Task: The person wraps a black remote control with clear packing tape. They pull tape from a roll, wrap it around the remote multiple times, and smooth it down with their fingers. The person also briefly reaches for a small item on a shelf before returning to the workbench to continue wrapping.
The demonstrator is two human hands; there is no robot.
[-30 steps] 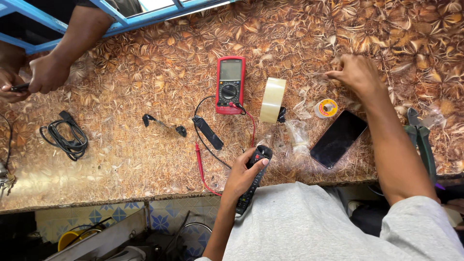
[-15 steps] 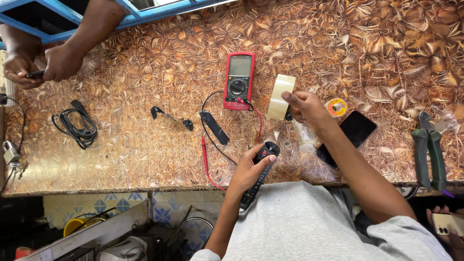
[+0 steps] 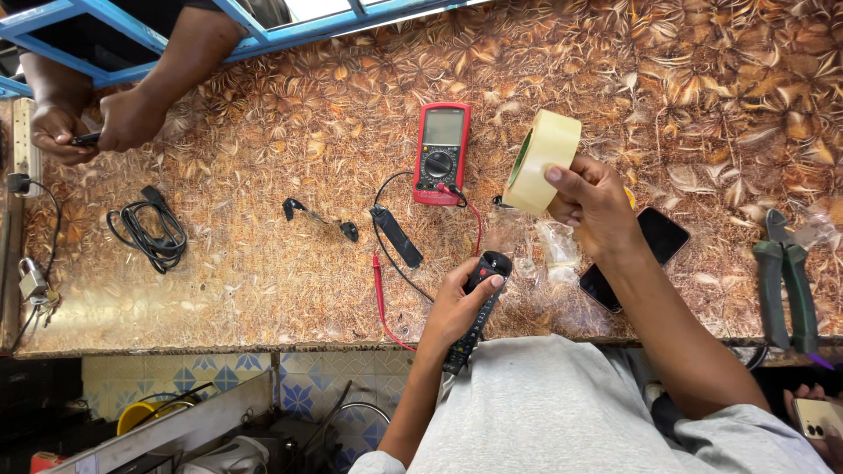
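My left hand (image 3: 457, 305) grips a black remote control (image 3: 477, 307) near the table's front edge, thumb on its top end. My right hand (image 3: 593, 204) holds a pale roll of packing tape (image 3: 544, 162) lifted off the table, tilted on its edge. A red multimeter (image 3: 441, 153) lies just left of the tape, its red probe (image 3: 379, 285) and black probe (image 3: 397, 237) lying on the patterned brown tabletop (image 3: 263, 263). A black phone (image 3: 634, 257) lies beneath my right wrist.
Another person's hands (image 3: 97, 127) hold a small dark object at the far left. A coiled black cable (image 3: 147, 233) and a padlock with keys (image 3: 33, 283) lie left. Green-handled pliers (image 3: 784, 281) lie right. A small black clip (image 3: 320, 218) sits mid-table.
My right hand came back from the far right of the table, took hold of the tape roll and raised it. My left hand kept the remote in place.
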